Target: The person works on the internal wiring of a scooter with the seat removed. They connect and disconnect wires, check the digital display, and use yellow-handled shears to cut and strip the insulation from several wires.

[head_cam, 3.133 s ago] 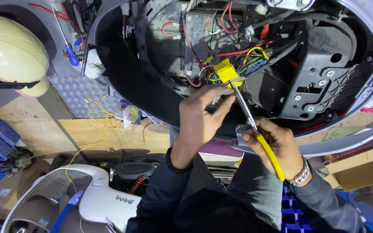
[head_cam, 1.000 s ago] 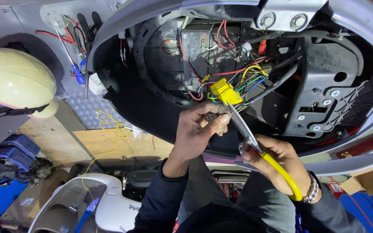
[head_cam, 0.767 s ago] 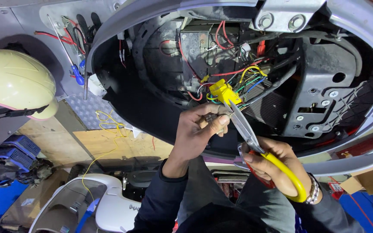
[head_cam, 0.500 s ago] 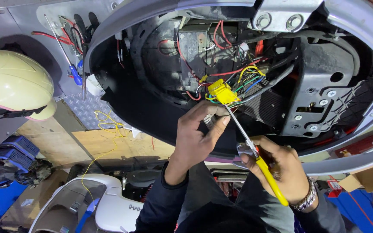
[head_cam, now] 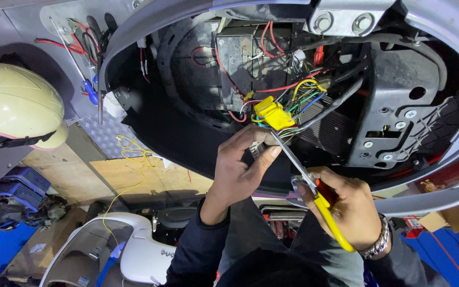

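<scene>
I have the right hand [head_cam: 354, 212] clenched around the yellow-handled pliers [head_cam: 314, 196], tips at the yellow connector [head_cam: 273, 112], twelve o'clock of the left hand [head_cam: 240, 170]. Left fingers pinch the wire bundle [head_cam: 258, 146] beneath it. Connector remains wired; release appears unfinished.

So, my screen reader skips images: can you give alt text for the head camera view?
A person's left hand steadies wires beside a yellow connector inside an open scooter body, while the right hand holds yellow-handled pliers pointed at it. A cream helmet sits at left.
</scene>
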